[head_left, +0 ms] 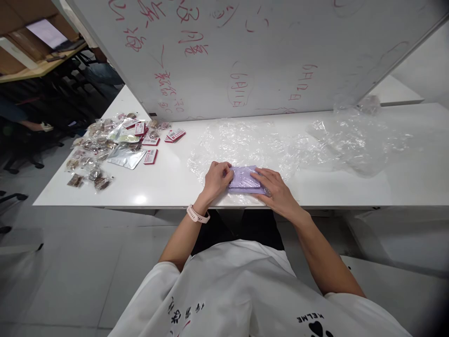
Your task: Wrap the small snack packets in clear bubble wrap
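Note:
A purple box (245,178) in clear plastic wrap lies near the front edge of the white table, between my two hands. My left hand (218,179) has its fingers curled in a pinch at the box's left side; what they pinch is too small to make out, perhaps wrap. My right hand (275,189) lies along the right side, thumb below and fingers over the top, gripping the box. Crumpled clear plastic wrap (245,140) spreads under and behind the box.
More clear wrap (361,140) is heaped to the right. At the left lie several small packets (94,145), a silver pouch (126,157) and several red-and-white boxes (150,156). A whiteboard (217,56) with red writing stands along the table's back. A person's leg (101,73) shows behind it.

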The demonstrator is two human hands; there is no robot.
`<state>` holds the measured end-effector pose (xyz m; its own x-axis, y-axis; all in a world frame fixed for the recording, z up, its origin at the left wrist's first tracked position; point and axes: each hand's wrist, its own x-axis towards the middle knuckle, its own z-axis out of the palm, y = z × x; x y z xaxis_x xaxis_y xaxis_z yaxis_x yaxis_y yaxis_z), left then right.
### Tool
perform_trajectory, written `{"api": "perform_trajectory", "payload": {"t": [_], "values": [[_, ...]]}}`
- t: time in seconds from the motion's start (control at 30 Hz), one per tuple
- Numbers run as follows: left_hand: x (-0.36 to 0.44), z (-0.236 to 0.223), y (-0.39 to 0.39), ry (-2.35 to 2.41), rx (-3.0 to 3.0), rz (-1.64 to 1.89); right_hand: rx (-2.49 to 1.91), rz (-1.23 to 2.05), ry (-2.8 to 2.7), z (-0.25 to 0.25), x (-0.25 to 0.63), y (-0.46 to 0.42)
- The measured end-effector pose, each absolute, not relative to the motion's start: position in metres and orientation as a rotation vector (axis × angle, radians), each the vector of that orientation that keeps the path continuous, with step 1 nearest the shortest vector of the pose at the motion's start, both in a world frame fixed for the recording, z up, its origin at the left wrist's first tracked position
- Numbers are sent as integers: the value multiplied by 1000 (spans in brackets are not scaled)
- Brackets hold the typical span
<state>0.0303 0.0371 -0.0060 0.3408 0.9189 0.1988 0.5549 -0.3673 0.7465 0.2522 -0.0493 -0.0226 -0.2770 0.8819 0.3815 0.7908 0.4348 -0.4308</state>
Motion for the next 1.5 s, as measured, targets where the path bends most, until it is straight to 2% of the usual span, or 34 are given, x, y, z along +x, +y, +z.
{"api": "perform_trajectory", "payload": {"t": [0.2, 0.3, 0.47, 0.6, 0.77, 0.87, 0.97, 1.03, 1.13, 1.23, 1.37, 1.5], "values": [[32, -1, 39, 1314, 2113, 891, -1361, 218, -2214, -17, 265, -40], [29, 16, 40, 1139, 2189, 980, -1358, 293, -2190, -11, 271, -29], [26, 35, 61, 827, 1943, 696, -1455, 548, -2056, 8, 280, 3], [31, 31, 89, 899, 1843, 766, -1542, 793, -1855, 17, 278, 33], [34, 20, 114, 1125, 1939, 680, -1608, 821, -1692, 8, 270, 59], [37, 16, 117, 1406, 2044, 614, -1689, 745, -1670, 3, 266, 65], [48, 15, 107, 1604, 2287, 702, -1757, 680, -1685, 0, 261, 67], [56, 12, 95, 1496, 2524, 699, -1780, 637, -1706, -1, 259, 67], [65, 5, 82, 1159, 2710, 358, -1789, 577, -1752, -3, 259, 69], [65, -3, 80, 1077, 2673, 173, -1855, 492, -1712, -4, 268, 72], [60, -3, 88, 1040, 2627, 282, -2061, 161, -1407, -5, 292, 74], [57, 13, 99, 1017, 2475, 292, -1953, -270, -1301, -4, 302, 69]]}}
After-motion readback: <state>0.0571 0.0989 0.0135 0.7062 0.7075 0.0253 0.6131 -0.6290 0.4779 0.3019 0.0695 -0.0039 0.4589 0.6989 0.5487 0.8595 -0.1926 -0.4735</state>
